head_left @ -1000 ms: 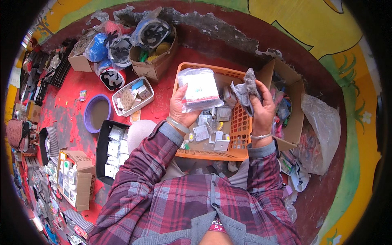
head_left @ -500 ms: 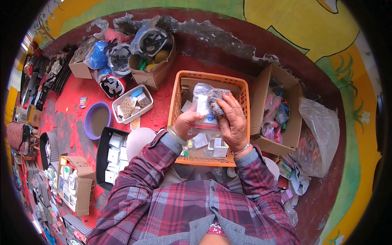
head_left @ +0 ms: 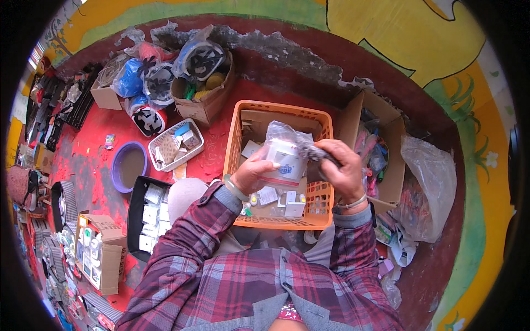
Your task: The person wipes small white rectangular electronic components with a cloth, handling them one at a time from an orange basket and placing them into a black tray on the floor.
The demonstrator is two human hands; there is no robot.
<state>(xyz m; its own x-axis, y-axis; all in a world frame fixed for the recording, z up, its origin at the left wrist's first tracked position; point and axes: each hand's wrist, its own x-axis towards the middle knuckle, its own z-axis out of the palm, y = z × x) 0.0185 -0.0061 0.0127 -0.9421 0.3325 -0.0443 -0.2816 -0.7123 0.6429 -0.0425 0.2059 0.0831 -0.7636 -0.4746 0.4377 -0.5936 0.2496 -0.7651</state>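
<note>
Peeling wall point(head_left: 276, 48); red floor point(head_left: 99, 122)

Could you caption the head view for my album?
Over an orange basket, the left hand holds a plastic-wrapped package while the right hand holds a grey cloth.

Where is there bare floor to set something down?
Red floor shows bare between the white basket and the orange basket. There is also worn floor left of the purple basin and a small packet. The orange basket is crowded with small boxes; the cardboard box to its right is full.
</note>
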